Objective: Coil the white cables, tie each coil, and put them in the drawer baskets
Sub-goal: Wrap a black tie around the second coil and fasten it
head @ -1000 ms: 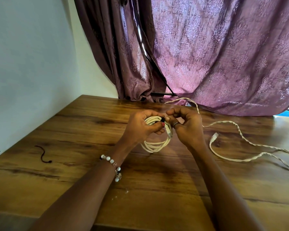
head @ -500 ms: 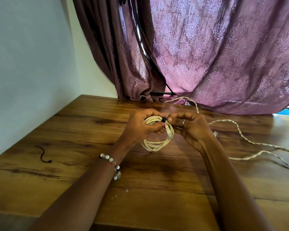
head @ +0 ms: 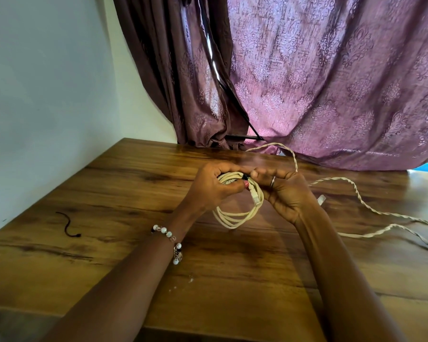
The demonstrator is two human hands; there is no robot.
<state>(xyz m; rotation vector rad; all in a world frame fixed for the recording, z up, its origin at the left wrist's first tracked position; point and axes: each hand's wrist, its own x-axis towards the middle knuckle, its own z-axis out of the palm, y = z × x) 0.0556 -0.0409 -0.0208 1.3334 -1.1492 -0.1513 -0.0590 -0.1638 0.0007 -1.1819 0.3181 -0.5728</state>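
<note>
The patterned purple curtain [head: 331, 77] hung widest of all, filling the space above and behind the coil and brushing the far edge of the wooden surface [head: 109, 243]. A pale wall [head: 47, 95] stood to the left of the coil, meeting that surface along its left edge.

A loose white cable [head: 371, 208], twisted along its length, trailed over the surface to the right of the coil; one loop of it arched up behind the coil toward the curtain, and its plug end [head: 321, 200] lay just right of the coil, partly hidden by the right wrist.

The coil [head: 237, 213] (several turns of cream-white cable) was held up above the middle of the surface, its lower loops hanging free below both hands. The left hand [head: 213, 186] gripped the coil's upper left side, fingers curled over the top and thumb pressed against the strands. The right hand [head: 284, 191], wearing a ring, had its fingertips pinched at the coil's top, on a small black tie [head: 245, 177] wrapped round the strands there. A clear connector [head: 256, 197] hung down just under the tie, lying against the coil's right side.

A beaded bracelet [head: 169, 240] circled the left wrist, below and left of the coil. Well off to the coil's left, a short dark tie [head: 68, 224] lay curled on the surface.
</note>
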